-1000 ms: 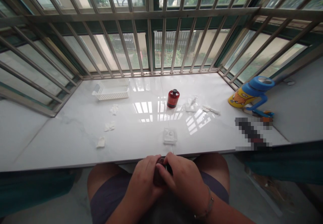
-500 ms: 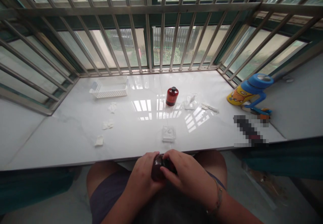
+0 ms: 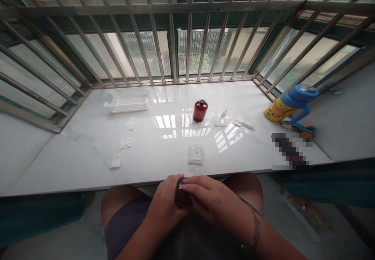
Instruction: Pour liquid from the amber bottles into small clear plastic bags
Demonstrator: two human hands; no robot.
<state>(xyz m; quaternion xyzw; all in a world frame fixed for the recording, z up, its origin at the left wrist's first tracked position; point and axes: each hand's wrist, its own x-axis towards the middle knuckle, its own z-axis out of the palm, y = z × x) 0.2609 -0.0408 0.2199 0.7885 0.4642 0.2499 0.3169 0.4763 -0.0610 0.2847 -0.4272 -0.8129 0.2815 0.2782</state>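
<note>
Low over my lap, just off the table's front edge, my left hand (image 3: 168,198) is wrapped round a glossy dark red bottle (image 3: 182,197). My right hand (image 3: 209,197) is closed over the bottle's other end, its fingers lying across the top and hiding that end. Beyond the hands, a clear square plastic case (image 3: 196,154) with a small round piece inside lies on the white marble-look table (image 3: 158,158). Farther back stands a red bottle (image 3: 200,110) with a black cap, partly filled with liquid.
A white perforated basket (image 3: 127,100) sits at the back left. Crumpled white tissues (image 3: 125,145) lie left, and clear plastic wrapping (image 3: 221,118) with a white wipe (image 3: 243,124) right. A blue-and-yellow flask (image 3: 288,103) stands near a blurred dark object (image 3: 290,150). Metal bars (image 3: 189,49) close off the window.
My right hand's fingers have shifted left across the bottle and now cover its dark end, which showed between thumb and fingers before. My left hand stays round the bottle.
</note>
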